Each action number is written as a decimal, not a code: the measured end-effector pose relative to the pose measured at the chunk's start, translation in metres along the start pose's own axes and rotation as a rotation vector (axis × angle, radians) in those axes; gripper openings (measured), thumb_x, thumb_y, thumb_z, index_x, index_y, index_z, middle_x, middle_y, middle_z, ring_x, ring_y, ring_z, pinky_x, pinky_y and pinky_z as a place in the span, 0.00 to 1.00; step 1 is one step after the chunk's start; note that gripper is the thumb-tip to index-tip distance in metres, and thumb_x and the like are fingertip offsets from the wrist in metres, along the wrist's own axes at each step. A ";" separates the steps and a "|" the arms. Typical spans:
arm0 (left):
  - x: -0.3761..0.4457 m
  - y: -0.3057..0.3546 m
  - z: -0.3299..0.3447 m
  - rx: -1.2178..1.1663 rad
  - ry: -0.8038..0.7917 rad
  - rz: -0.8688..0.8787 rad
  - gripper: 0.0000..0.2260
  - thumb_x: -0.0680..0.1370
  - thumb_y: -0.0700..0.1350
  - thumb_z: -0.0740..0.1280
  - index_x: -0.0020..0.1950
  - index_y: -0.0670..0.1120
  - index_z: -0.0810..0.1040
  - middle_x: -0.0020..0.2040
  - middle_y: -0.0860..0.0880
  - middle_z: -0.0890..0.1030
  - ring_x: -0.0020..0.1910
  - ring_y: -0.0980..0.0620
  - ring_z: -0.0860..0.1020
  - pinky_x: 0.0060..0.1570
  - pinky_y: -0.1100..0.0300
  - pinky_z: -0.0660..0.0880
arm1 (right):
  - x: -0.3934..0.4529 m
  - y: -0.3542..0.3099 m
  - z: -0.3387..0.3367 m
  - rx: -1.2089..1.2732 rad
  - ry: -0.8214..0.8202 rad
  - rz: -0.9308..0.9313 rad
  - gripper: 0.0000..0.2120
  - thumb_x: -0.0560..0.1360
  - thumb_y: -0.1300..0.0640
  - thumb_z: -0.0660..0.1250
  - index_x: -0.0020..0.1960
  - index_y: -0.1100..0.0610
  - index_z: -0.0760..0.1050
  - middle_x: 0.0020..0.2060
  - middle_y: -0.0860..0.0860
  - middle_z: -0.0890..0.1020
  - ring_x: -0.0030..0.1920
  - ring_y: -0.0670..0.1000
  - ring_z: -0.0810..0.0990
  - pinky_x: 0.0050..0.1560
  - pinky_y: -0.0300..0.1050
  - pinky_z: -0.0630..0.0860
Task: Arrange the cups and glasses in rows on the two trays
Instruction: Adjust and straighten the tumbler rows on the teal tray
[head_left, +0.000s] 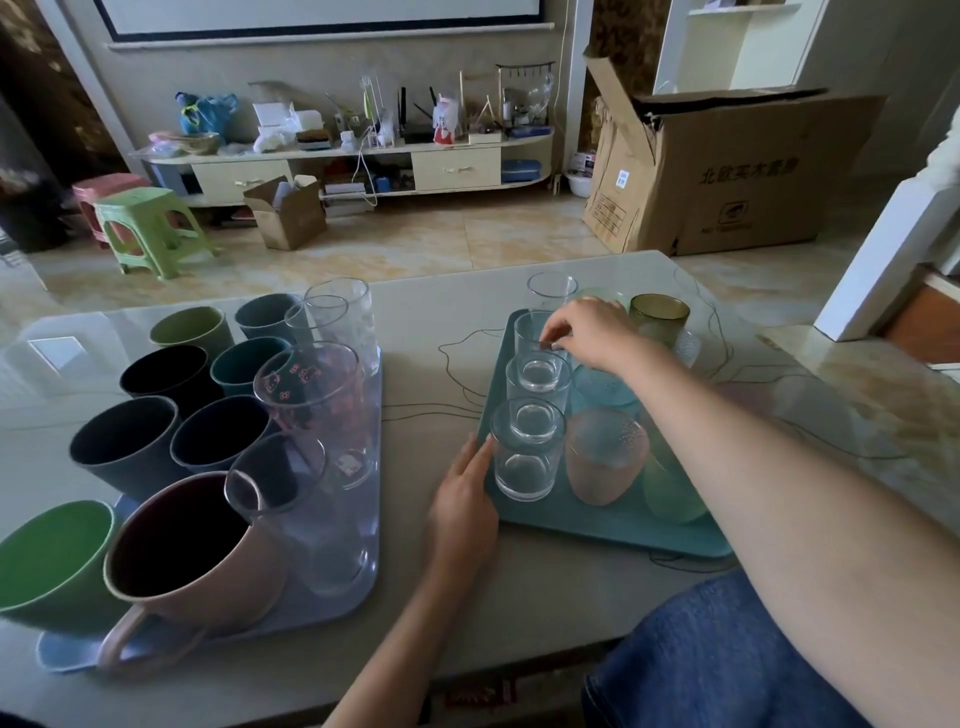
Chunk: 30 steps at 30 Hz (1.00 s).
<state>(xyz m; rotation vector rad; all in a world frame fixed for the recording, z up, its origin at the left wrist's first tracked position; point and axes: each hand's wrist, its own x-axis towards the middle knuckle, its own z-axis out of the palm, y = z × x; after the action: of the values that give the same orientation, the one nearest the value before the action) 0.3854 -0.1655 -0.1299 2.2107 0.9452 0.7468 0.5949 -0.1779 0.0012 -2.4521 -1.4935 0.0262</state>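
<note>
Clear glasses nearly rowed on teal tray (597, 525): right hand (587, 332) pinches third glass's (535, 335) rim, left hand (467, 499) flat at tray's left edge, one glass (551, 291) still on surface.

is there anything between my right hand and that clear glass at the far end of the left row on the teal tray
Nothing visible. The right hand is already at the far clear glass, its fingertips pinching the rim from above. The left hand rests flat against the near left edge of the teal tray, beside the nearest clear glass.
</note>
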 end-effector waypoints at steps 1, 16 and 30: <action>0.000 0.000 0.000 0.002 -0.005 0.001 0.30 0.70 0.28 0.54 0.69 0.47 0.70 0.73 0.49 0.67 0.72 0.52 0.65 0.71 0.60 0.60 | 0.000 0.001 0.000 0.008 0.000 0.001 0.09 0.75 0.58 0.67 0.52 0.48 0.82 0.53 0.47 0.83 0.57 0.52 0.77 0.61 0.50 0.66; 0.001 0.001 -0.001 0.031 -0.018 0.008 0.31 0.69 0.28 0.54 0.69 0.47 0.70 0.73 0.49 0.66 0.72 0.52 0.64 0.71 0.59 0.61 | -0.021 0.052 -0.022 0.171 0.162 0.171 0.14 0.77 0.62 0.63 0.56 0.49 0.81 0.55 0.47 0.83 0.54 0.49 0.80 0.57 0.43 0.74; 0.000 0.000 -0.002 0.035 -0.014 0.014 0.31 0.68 0.28 0.54 0.68 0.47 0.71 0.72 0.48 0.67 0.71 0.50 0.66 0.70 0.59 0.63 | -0.026 0.060 -0.007 -0.056 0.020 0.128 0.07 0.76 0.54 0.67 0.50 0.45 0.82 0.51 0.45 0.83 0.59 0.52 0.72 0.62 0.52 0.62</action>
<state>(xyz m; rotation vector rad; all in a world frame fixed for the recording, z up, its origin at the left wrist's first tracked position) 0.3845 -0.1653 -0.1287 2.2520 0.9438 0.7250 0.6357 -0.2283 -0.0094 -2.5810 -1.3445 -0.0149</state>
